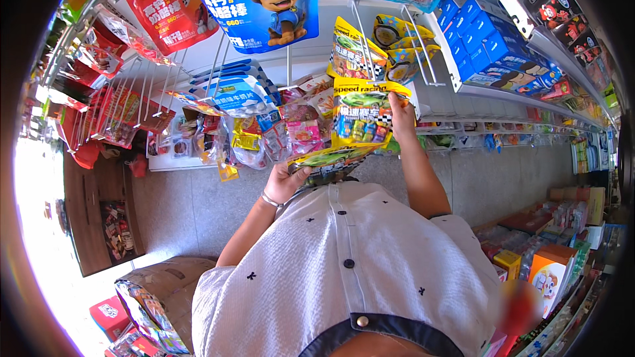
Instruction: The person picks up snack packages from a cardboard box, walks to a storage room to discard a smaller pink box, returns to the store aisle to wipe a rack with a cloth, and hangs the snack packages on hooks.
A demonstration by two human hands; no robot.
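My right hand (403, 118) grips the right edge of a yellow toy-car candy bag (364, 114), whose top is at the end of a metal display hook (367, 54). Whether the hook passes through the bag's hole cannot be told. Behind it, a similar yellow bag (354, 54) hangs on the same hook. My left hand (287, 181) holds more yellow-and-green bags (330, 161) low in front of my shirt, thumb on top. How many bags are in that stack is unclear.
Yellow round-window packs (409, 52) hang on a hook to the right, beside stacked blue boxes (481, 34). Blue milk-tablet bags (243, 94) hang on the left. Large red (168, 10) and blue (263, 5) pouches hang above. An opened cardboard carton (168, 287) stands at lower left.
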